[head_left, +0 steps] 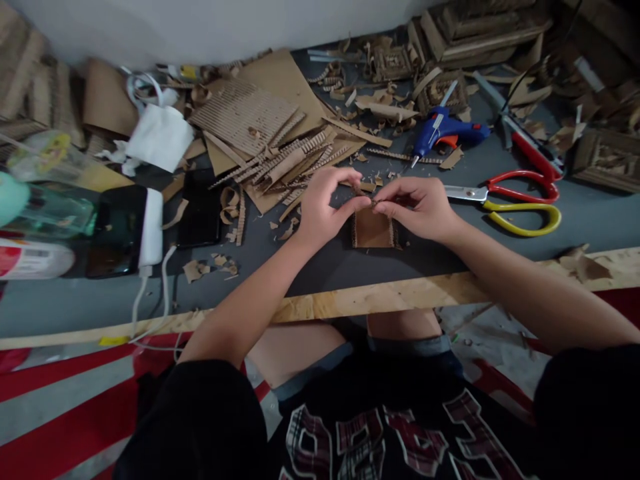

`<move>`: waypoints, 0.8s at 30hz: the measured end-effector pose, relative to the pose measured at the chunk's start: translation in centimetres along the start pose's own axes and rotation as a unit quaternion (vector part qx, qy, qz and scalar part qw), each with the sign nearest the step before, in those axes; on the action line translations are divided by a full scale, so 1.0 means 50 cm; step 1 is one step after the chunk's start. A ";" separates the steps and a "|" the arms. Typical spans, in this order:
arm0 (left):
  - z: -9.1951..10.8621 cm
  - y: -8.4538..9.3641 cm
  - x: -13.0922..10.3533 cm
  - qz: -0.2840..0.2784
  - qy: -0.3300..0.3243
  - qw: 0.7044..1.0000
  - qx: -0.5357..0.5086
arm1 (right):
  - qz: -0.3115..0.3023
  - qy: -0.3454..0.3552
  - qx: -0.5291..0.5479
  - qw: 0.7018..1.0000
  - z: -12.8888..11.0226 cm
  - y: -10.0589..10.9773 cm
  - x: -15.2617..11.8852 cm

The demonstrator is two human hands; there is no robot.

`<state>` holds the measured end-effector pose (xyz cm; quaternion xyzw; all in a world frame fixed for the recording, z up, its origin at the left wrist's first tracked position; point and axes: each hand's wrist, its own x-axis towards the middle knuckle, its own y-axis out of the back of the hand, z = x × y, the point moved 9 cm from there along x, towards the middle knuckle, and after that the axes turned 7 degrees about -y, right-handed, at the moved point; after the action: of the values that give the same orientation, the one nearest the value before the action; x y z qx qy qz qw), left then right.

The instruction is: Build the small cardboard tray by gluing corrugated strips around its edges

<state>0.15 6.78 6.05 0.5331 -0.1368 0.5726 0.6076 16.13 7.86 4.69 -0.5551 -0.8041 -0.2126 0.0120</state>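
At the front middle of the table lies a small square cardboard piece (374, 231) with corrugated strips standing along its edges. Over its far edge, my left hand (327, 203) and my right hand (417, 208) meet fingertip to fingertip. Both are closed in a pinch on a thin cardboard strip, mostly hidden by the fingers. Just right of my right hand are scissors (523, 200) with one red and one yellow handle. A blue glue gun (445, 133) lies behind that hand, its nozzle pointing toward me.
Corrugated cardboard sheets (245, 113) and loose strips are piled behind my left hand. A red-handled cutter (535, 150) lies at right among scraps. Two dark phones (116, 230), a white power bank (151, 227) with cable and a bottle (35, 259) occupy the left. A wooden strip (350, 300) edges the table.
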 end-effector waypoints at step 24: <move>-0.012 -0.027 -0.013 -0.010 0.030 0.999 -0.043 | 0.098 0.100 -0.116 0.983 -0.025 0.012 -0.014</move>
<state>0.84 7.19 4.62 0.4902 -0.1381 0.5757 0.6396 16.66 6.95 5.83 -0.6043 -0.7105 -0.3572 0.0487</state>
